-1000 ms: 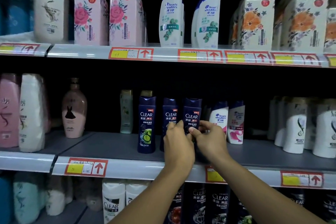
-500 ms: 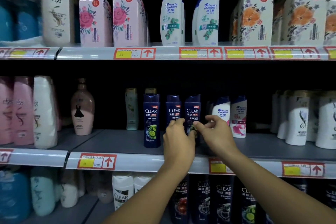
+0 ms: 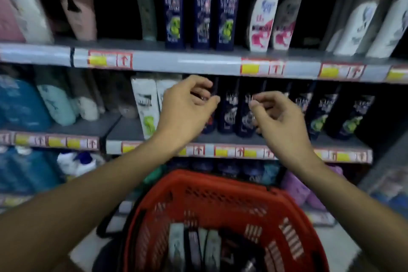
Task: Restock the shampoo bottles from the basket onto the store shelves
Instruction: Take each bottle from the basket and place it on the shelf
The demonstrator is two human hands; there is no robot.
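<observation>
Left hand (image 3: 185,112) and right hand (image 3: 280,121) hung loosely curled, empty, above red basket (image 3: 220,203); bottles (image 3: 194,247) lay inside basket.

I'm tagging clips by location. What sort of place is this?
Most likely a shop's hair-care aisle: shelves lined with shampoo bottles, red-and-yellow price tags along the edges, and a red shopping basket below the hands.

Red perforated basket (image 3: 220,203) below grips. Dark navy bottles (image 3: 229,112) with grey-white graphics behind grips; green accents on navy bottles further right (image 3: 351,117). White bottle with green patch (image 3: 146,106) left of left grip. Grey shelf edge (image 3: 187,63) above, red-yellow price tags (image 3: 110,59).
</observation>
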